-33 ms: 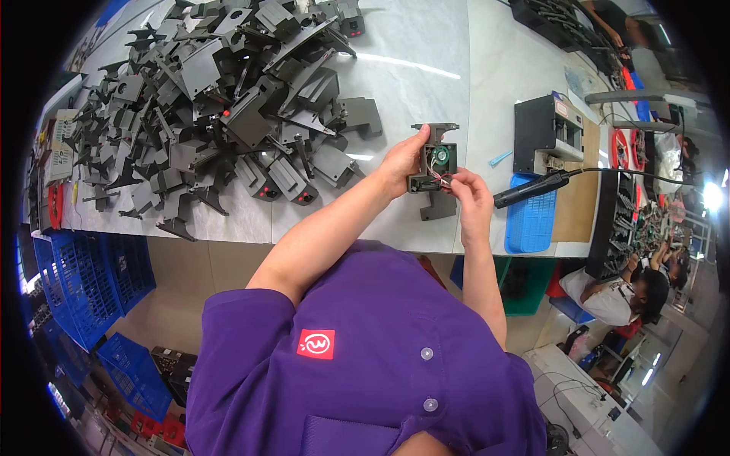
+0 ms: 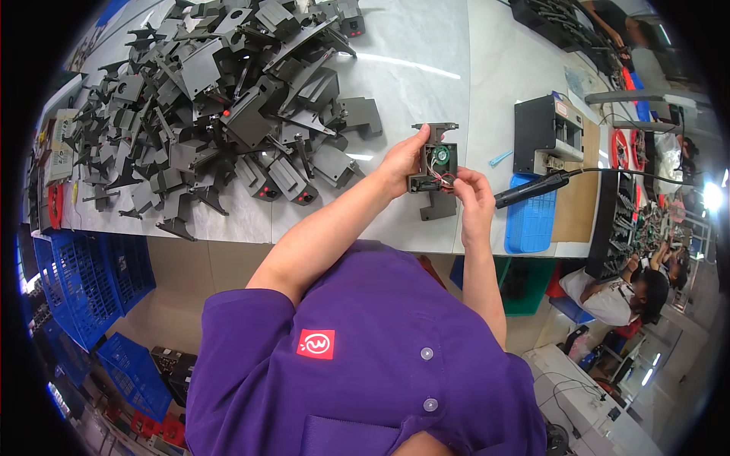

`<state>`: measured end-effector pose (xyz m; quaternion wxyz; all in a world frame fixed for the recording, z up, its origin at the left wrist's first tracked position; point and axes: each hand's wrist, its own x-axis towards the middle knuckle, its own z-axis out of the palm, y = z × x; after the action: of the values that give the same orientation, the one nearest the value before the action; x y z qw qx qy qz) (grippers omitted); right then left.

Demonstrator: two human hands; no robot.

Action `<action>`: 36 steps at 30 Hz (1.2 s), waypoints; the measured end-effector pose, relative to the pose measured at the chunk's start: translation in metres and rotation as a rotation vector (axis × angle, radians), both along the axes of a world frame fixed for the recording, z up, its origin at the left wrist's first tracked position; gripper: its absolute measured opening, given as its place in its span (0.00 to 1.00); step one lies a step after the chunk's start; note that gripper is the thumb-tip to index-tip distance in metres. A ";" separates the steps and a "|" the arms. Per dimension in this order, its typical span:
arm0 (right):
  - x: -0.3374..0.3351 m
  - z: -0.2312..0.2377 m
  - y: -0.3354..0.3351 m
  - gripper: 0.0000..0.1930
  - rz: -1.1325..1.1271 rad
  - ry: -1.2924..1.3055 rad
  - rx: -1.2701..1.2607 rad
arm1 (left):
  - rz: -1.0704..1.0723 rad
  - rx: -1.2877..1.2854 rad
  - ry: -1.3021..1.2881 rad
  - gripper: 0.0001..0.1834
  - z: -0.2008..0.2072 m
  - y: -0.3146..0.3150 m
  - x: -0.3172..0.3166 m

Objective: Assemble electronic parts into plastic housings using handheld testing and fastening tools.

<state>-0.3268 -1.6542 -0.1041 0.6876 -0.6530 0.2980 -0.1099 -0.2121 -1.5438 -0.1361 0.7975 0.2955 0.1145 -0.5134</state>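
With left fingers (image 2: pixel 423 138) clasping the grey plastic housing (image 2: pixel 449 163) near the front edge of the tabletop (image 2: pixel 403 83), right fingers (image 2: pixel 464 182) bunched at its wires (image 2: pixel 446 177), pinch unclear. Probably light, stiff; best gripped from outside, sparing fragile wires.

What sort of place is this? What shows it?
Probably an electronics assembly workshop. Signs: a big heap of dark-grey plastic housings on a pale marbled table, a black stick-shaped corded tool, and, in the left hand, an open dark-grey plastic case with a round green board inside.
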 end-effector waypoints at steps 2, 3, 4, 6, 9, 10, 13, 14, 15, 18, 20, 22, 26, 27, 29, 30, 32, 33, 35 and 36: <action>0.002 0.007 -0.001 0.06 -0.036 0.030 0.035 | -0.006 -0.007 -0.007 0.26 -0.001 0.000 0.000; 0.001 0.005 -0.002 0.06 -0.037 0.030 0.034 | 0.004 -0.030 0.004 0.25 -0.001 0.000 0.000; -0.001 0.001 -0.005 0.07 0.010 0.006 -0.057 | 0.014 -0.052 0.015 0.25 -0.001 -0.001 -0.001; 0.000 0.004 -0.003 0.08 0.056 -0.017 -0.146 | 0.026 -0.045 0.018 0.24 0.003 -0.001 -0.001; 0.001 0.015 0.002 0.08 0.072 -0.015 -0.249 | 0.043 -0.040 0.027 0.24 0.005 0.000 -0.001; 0.001 0.016 0.003 0.08 0.093 0.020 -0.280 | 0.047 -0.042 0.032 0.24 0.005 0.000 -0.002; 0.000 0.019 -0.002 0.07 0.198 -0.004 -0.615 | 0.056 -0.039 0.053 0.23 0.006 -0.001 -0.003; 0.001 0.020 -0.004 0.07 0.287 -0.067 -0.916 | 0.057 -0.038 0.053 0.23 0.006 0.000 -0.003; 0.001 0.022 -0.005 0.07 0.287 -0.068 -0.915 | 0.054 -0.036 0.052 0.23 0.005 0.000 -0.003; 0.002 0.030 -0.007 0.07 0.377 -0.095 -0.996 | 0.055 -0.037 0.061 0.23 0.005 0.000 -0.005; 0.002 0.031 -0.010 0.07 0.444 -0.112 -1.055 | 0.056 -0.039 0.070 0.23 0.005 0.000 -0.006; 0.003 0.033 -0.010 0.07 0.465 -0.087 -1.025 | 0.050 -0.048 0.074 0.23 0.007 -0.001 -0.006; 0.008 0.035 -0.014 0.08 0.535 -0.033 -1.037 | 0.042 -0.044 0.063 0.22 0.003 -0.002 -0.004; 0.009 0.035 -0.016 0.08 0.533 -0.033 -1.037 | 0.040 -0.035 0.054 0.22 0.002 -0.002 -0.003; 0.012 0.036 -0.018 0.09 0.546 -0.026 -0.968 | 0.043 -0.026 0.029 0.22 0.004 -0.002 -0.001; 0.012 0.038 -0.019 0.09 0.539 -0.025 -0.974 | 0.045 -0.032 0.023 0.23 0.005 -0.004 0.000; 0.013 0.047 -0.023 0.11 0.350 -0.090 -0.841 | 0.039 -0.038 0.020 0.23 0.010 -0.011 0.003; 0.011 0.056 -0.025 0.11 0.214 -0.191 -0.804 | 0.034 -0.025 0.020 0.23 0.016 -0.014 0.001; -0.013 0.088 -0.031 0.13 -0.010 -0.220 -0.455 | -0.009 0.001 0.010 0.24 0.016 -0.015 -0.001; -0.022 0.095 -0.048 0.17 0.057 -0.601 -0.225 | -0.057 0.010 0.004 0.25 0.032 -0.011 -0.003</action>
<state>-0.3490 -1.7018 -0.0092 0.6711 -0.6712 0.0494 -0.3109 -0.2151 -1.5551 -0.1038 0.7809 0.3017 0.1102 -0.5358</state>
